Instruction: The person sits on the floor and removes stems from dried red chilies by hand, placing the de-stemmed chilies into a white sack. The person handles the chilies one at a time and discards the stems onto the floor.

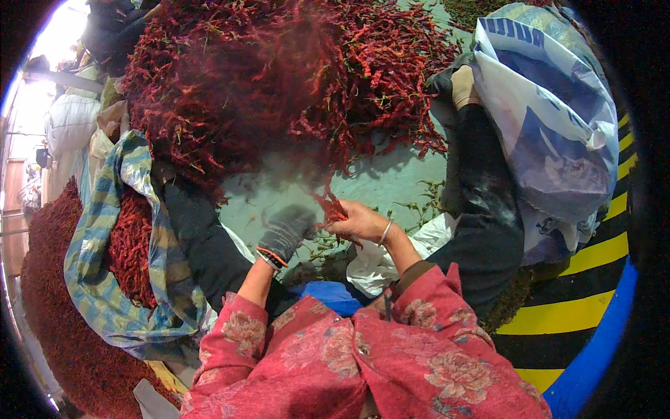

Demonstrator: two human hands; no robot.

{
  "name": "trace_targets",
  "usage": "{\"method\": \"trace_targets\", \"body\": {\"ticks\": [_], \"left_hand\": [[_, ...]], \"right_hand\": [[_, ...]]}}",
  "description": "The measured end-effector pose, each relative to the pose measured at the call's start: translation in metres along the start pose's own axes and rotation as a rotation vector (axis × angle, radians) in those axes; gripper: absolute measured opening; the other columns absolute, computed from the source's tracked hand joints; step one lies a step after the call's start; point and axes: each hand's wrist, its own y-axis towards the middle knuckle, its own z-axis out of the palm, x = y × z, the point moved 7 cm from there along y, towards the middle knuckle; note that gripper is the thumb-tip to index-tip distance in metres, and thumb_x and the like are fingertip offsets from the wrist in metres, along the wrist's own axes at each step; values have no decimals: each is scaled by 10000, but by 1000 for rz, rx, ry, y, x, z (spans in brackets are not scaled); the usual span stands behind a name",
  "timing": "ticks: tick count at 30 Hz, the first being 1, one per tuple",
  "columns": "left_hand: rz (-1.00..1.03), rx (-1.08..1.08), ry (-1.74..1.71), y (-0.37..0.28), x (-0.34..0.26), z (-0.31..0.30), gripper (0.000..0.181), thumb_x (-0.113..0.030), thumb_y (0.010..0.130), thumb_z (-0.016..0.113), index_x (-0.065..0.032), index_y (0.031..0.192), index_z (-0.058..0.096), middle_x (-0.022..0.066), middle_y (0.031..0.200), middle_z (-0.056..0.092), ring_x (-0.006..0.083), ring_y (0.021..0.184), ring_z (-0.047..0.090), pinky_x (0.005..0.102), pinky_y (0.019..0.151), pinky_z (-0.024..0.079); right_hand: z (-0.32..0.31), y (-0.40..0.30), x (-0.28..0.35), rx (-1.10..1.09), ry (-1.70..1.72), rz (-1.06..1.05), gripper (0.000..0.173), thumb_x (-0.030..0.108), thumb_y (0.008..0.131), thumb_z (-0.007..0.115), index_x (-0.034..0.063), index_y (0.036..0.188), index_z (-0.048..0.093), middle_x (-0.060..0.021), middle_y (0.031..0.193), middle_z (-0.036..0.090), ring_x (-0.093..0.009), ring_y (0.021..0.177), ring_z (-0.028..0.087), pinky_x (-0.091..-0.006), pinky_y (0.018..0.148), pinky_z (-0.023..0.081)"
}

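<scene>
Between the spread legs, my right hand (361, 222), ungloved and with a bangle at the wrist, holds a small bunch of dried red chilies (332, 207). Close to its left is my left hand (288, 228), in a dark grey glove with an orange cuff edge. It is blurred, and whether its fingers hold anything cannot be made out. Beyond both hands a large heap of dried red chilies (387, 73) lies on a pale green surface (387, 183). Loose green chili stems (426, 207) are scattered near the right hand and below both hands.
A blue-and-yellow checked woven sack (94, 262) with red chilies stands at the left, beside another chili pile (52, 314). At the right are a white-and-blue plastic sack (555, 136) and black-and-yellow floor stripes (560, 311). White cloth or sacking (371, 267) lies under the right forearm.
</scene>
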Motion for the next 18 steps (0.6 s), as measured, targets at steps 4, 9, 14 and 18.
{"method": "trace_targets", "body": {"ticks": [4,9,14,18], "left_hand": [[-431,-282,-336,6,25,-22,200,-198,812,558,-7,868,566,100,715,592,184,593,568,302,577,469],[-205,-338,514,54,37,-15,352,-362,752,583,-39,892,594,150,837,603,312,777,568,397,707,442],[-212,-334,708,80,33,13,508,-409,667,644,-89,1055,570,190,963,589,361,873,552,421,750,439],[-198,-159,722,64,41,10,347,-295,700,639,-58,950,589,166,864,605,307,766,575,390,662,461]], "right_hand": [[-18,-9,16,-190,262,-33,287,138,733,659,54,950,490,22,763,503,-74,657,482,-214,570,392],[-35,-5,11,-386,370,-24,337,133,704,685,58,971,494,15,727,499,-55,525,437,-206,452,343],[-56,-5,-19,-493,524,24,230,134,749,630,29,916,513,1,697,520,-66,572,470,-211,495,368],[-58,-1,-19,-536,559,-28,172,172,771,601,27,856,561,-33,693,586,-99,628,526,-228,583,410]]}}
